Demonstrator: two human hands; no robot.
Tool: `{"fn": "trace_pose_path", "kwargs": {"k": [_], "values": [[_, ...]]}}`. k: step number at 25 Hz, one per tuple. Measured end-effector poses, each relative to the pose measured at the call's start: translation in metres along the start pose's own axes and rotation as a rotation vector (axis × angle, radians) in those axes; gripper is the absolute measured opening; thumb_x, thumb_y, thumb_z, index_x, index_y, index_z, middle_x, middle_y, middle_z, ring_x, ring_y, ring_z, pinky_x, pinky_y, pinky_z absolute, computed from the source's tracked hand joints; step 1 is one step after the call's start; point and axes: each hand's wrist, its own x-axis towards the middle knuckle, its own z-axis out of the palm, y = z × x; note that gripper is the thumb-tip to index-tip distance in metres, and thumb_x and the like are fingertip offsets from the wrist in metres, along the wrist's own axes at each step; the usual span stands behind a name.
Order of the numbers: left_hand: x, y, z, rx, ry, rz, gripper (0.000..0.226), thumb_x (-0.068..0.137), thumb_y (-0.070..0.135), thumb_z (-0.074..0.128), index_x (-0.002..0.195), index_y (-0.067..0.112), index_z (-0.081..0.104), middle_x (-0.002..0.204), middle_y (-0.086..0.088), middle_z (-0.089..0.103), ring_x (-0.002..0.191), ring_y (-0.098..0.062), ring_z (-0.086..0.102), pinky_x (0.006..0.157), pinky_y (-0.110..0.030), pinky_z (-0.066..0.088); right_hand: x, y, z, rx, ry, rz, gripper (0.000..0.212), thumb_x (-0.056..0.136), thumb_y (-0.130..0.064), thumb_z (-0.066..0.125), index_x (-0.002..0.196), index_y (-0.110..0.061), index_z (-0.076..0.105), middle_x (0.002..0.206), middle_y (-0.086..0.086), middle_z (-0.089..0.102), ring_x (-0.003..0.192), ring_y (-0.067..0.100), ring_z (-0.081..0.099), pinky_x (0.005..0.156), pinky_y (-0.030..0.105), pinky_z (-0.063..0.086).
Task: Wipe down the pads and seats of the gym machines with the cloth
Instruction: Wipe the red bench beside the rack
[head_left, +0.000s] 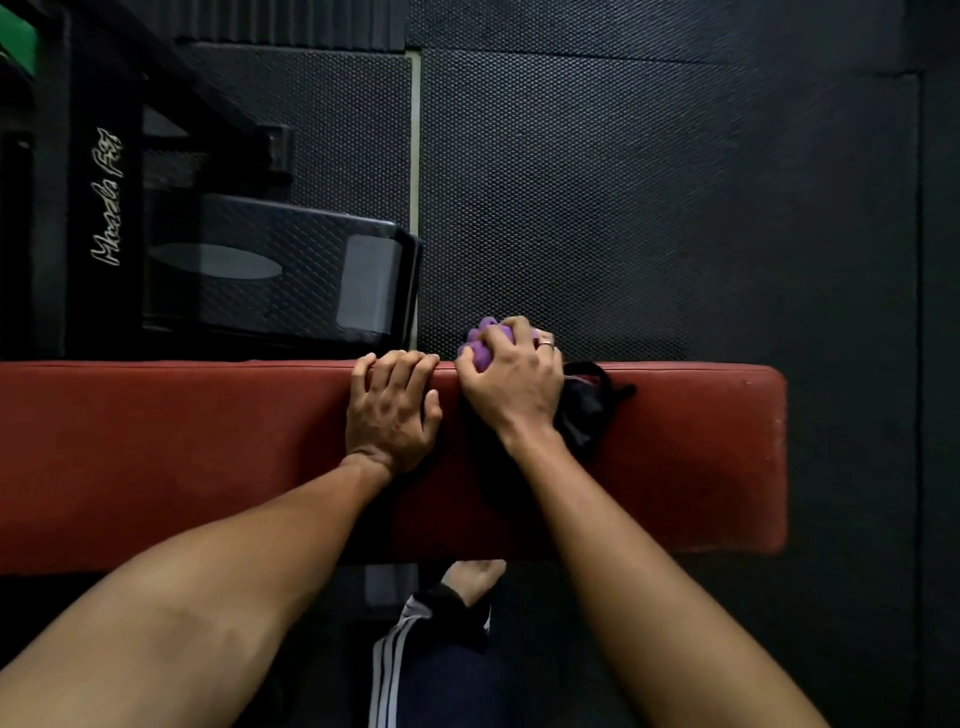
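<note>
A long red padded bench (182, 457) runs across the view from left to right. My right hand (511, 382) grips a bunched purple cloth (483, 343) against the bench's far edge. My left hand (392, 408) rests on the pad just left of it, its fingers curled over the far edge. Under my right wrist lies a dark bundle of fabric with a strap (587, 405), partly hidden by the hand.
Beyond the bench at the left stands a black machine frame (106, 197) with white lettering and a black footplate (280, 270). Black textured rubber mats (675, 208) cover the floor. My leg in dark striped trousers and a bare foot (475, 577) show below the bench.
</note>
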Motion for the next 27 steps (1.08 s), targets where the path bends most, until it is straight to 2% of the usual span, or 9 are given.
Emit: {"fn": "trace_pose_path", "kwargs": {"k": [3, 6, 11, 14, 17, 19, 22, 24, 27], "values": [[-0.001, 0.000, 0.001, -0.003, 0.025, 0.001, 0.050, 0.091, 0.037, 0.040, 0.131, 0.014, 0.060, 0.129, -0.005, 0.060, 0.121, -0.029, 0.054, 0.113, -0.051, 0.028, 0.006, 0.050, -0.013, -0.040, 0.014, -0.071, 0.045, 0.082, -0.062, 0.052, 0.103, -0.028, 0.072, 0.113, 0.000, 0.063, 0.092, 0.033, 0.061, 0.079, 0.042, 0.049], [0.000, 0.002, 0.000, 0.018, 0.034, -0.005, 0.049, 0.091, 0.037, 0.039, 0.130, 0.015, 0.060, 0.128, -0.003, 0.061, 0.120, -0.028, 0.054, 0.113, -0.049, 0.028, 0.008, 0.102, -0.029, -0.040, 0.082, -0.001, 0.050, 0.081, -0.063, 0.048, 0.105, -0.026, 0.072, 0.120, 0.001, 0.061, 0.100, 0.033, 0.058, 0.086, 0.043, 0.049], [0.000, 0.005, -0.001, 0.035, 0.028, -0.020, 0.050, 0.091, 0.037, 0.037, 0.130, 0.015, 0.059, 0.128, -0.003, 0.061, 0.120, -0.027, 0.053, 0.113, -0.048, 0.027, -0.004, 0.051, -0.005, 0.089, 0.229, 0.078, 0.035, 0.082, -0.050, 0.057, 0.100, -0.024, 0.072, 0.125, 0.005, 0.060, 0.116, 0.038, 0.051, 0.105, 0.048, 0.041], [-0.003, 0.007, -0.002, 0.063, 0.020, -0.021, 0.049, 0.092, 0.037, 0.037, 0.131, 0.016, 0.058, 0.129, -0.002, 0.060, 0.121, -0.026, 0.052, 0.113, -0.048, 0.027, -0.039, 0.038, 0.007, 0.112, 0.242, -0.109, 0.038, 0.085, -0.048, 0.061, 0.114, -0.025, 0.070, 0.136, 0.008, 0.054, 0.134, 0.037, 0.042, 0.115, 0.053, 0.032], [-0.005, 0.008, -0.003, 0.046, 0.042, -0.025, 0.047, 0.094, 0.035, 0.038, 0.132, 0.015, 0.058, 0.131, -0.003, 0.059, 0.125, -0.026, 0.051, 0.115, -0.049, 0.028, -0.086, 0.091, 0.010, 0.072, 0.296, -0.332, 0.041, 0.086, -0.046, 0.066, 0.120, -0.023, 0.071, 0.140, 0.014, 0.053, 0.142, 0.043, 0.038, 0.116, 0.056, 0.033], [-0.009, 0.010, -0.003, 0.007, 0.077, -0.021, 0.046, 0.096, 0.033, 0.039, 0.134, 0.014, 0.057, 0.134, -0.004, 0.058, 0.128, -0.026, 0.050, 0.117, -0.049, 0.026, -0.110, 0.139, 0.002, -0.027, 0.282, -0.370, 0.042, 0.089, -0.046, 0.065, 0.122, -0.021, 0.070, 0.143, 0.016, 0.050, 0.143, 0.044, 0.036, 0.115, 0.057, 0.035], [-0.016, 0.017, -0.001, -0.044, 0.144, -0.001, 0.043, 0.099, 0.026, 0.041, 0.138, 0.013, 0.055, 0.138, -0.006, 0.055, 0.132, -0.027, 0.047, 0.118, -0.049, 0.025, -0.091, 0.175, -0.017, -0.022, 0.233, -0.120, 0.048, 0.094, -0.052, 0.053, 0.132, -0.024, 0.058, 0.152, 0.016, 0.037, 0.147, 0.044, 0.025, 0.117, 0.058, 0.031], [-0.022, 0.023, 0.000, -0.062, 0.174, 0.017, 0.043, 0.100, 0.022, 0.041, 0.139, 0.012, 0.054, 0.140, -0.007, 0.054, 0.135, -0.027, 0.045, 0.120, -0.049, 0.024, -0.068, 0.152, -0.020, 0.044, 0.229, 0.075, 0.048, 0.093, -0.052, 0.049, 0.133, -0.027, 0.056, 0.154, 0.013, 0.031, 0.147, 0.043, 0.019, 0.120, 0.058, 0.023], [-0.025, 0.039, 0.000, -0.104, 0.199, -0.037, 0.044, 0.096, 0.018, 0.042, 0.138, 0.009, 0.054, 0.140, -0.009, 0.054, 0.136, -0.028, 0.044, 0.121, -0.049, 0.022, -0.076, 0.093, 0.001, 0.075, 0.294, -0.008, 0.043, 0.091, -0.048, 0.054, 0.127, -0.026, 0.063, 0.148, 0.012, 0.035, 0.144, 0.044, 0.024, 0.120, 0.058, 0.024]]}}
